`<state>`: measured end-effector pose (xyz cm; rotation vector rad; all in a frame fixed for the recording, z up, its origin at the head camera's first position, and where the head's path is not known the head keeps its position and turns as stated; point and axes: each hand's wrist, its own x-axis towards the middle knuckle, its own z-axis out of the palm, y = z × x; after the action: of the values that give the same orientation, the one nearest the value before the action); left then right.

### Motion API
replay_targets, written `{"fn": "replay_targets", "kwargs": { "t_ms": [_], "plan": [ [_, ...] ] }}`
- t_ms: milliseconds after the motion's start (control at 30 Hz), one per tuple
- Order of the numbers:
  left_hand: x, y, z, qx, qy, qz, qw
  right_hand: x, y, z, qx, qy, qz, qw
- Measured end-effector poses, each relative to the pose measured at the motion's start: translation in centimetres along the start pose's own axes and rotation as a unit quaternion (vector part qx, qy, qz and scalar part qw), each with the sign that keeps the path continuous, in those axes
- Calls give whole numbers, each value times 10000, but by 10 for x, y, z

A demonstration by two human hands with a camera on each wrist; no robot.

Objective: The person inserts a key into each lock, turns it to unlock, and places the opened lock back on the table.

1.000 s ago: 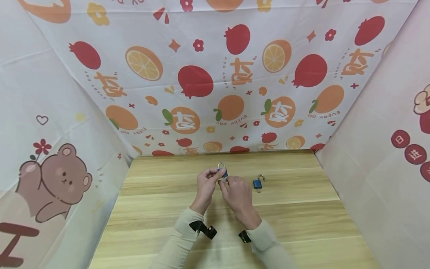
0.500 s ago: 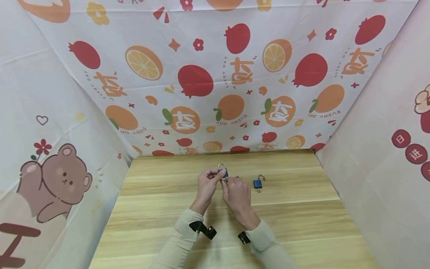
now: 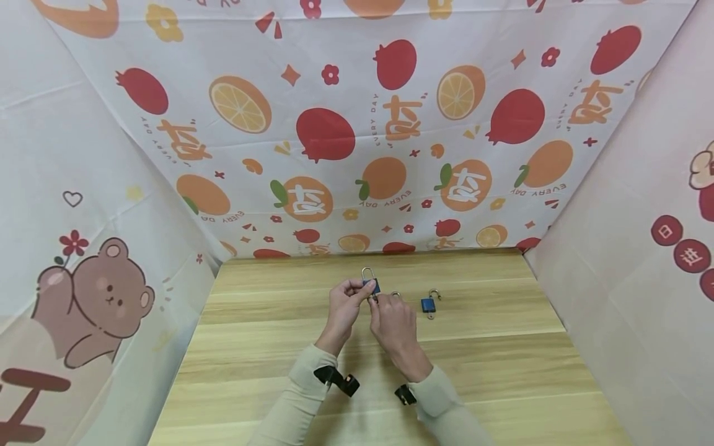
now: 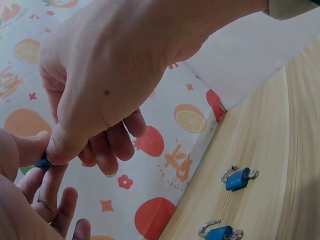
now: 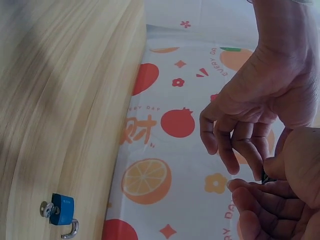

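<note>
A blue padlock [image 3: 372, 286] is gripped between thumb and fingers of my left hand [image 3: 341, 313], its metal shackle pointing up and away. At its lower end my right hand [image 3: 397, 325] pinches a small key [image 3: 375, 298], mostly covered by the fingertips. Both wrist views show the hands meeting, with only a sliver of the held lock visible. A second blue padlock [image 3: 428, 305], shackle swung out and key inserted, lies on the table to the right. Another similar padlock [image 4: 220, 233] lies nearer, also unlatched with a key; in the head view my right hand hides all but its shackle.
The wood-grain table [image 3: 251, 359] ends at a fruit-print cloth wall [image 3: 357, 186]. White cloth walls stand at the left [image 3: 111, 186] and right [image 3: 630, 186]. Dark camera mounts [image 3: 337, 379] sit on the beige-sleeved wrists.
My right hand has shifted slightly, with its fingers turned at the key, uncovering the shackle of the padlock behind it. The held padlock's shackle stands a little higher. My left hand has barely moved.
</note>
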<state>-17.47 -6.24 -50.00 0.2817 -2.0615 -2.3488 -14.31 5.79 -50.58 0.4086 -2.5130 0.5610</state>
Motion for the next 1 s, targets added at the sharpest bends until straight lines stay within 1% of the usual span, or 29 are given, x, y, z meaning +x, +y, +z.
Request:
{"fn": "replay_targets", "kwargs": {
  "t_ms": [200, 367, 600, 733, 800, 867, 900, 933, 1000],
  "plan": [
    [0, -1, 0, 116, -5, 30, 9999, -1, 2, 0, 129, 91, 7, 9999],
    [0, -2, 0, 125, -32, -11, 9999, -2, 3, 0, 328, 58, 124, 9994],
    [0, -4, -1, 19, -5, -72, 10000, -2, 5, 4, 762, 226, 335, 9963],
    [0, -4, -1, -60, 13, -75, 10000, -2, 7, 5, 1123, 179, 514, 9922],
    [0, -3, -1, -82, -1, -59, 9999, -1, 8, 4, 1515, 34, 730, 9858],
    [0, -3, -1, -89, 1, -45, 9999, -1, 9, 2, 2052, -208, 1047, 9729],
    [0, -3, -2, -82, -4, -29, 10000, -1, 10, 1, 2318, -343, 1223, 9644],
    [0, -2, -2, -95, -14, -9, 10000, 0, 11, 0, 2616, -484, 1389, 9539],
    [0, -1, -2, -109, -22, 7, 9999, 1, 14, -1, 3206, -721, 1689, 9292]
  ]
}}
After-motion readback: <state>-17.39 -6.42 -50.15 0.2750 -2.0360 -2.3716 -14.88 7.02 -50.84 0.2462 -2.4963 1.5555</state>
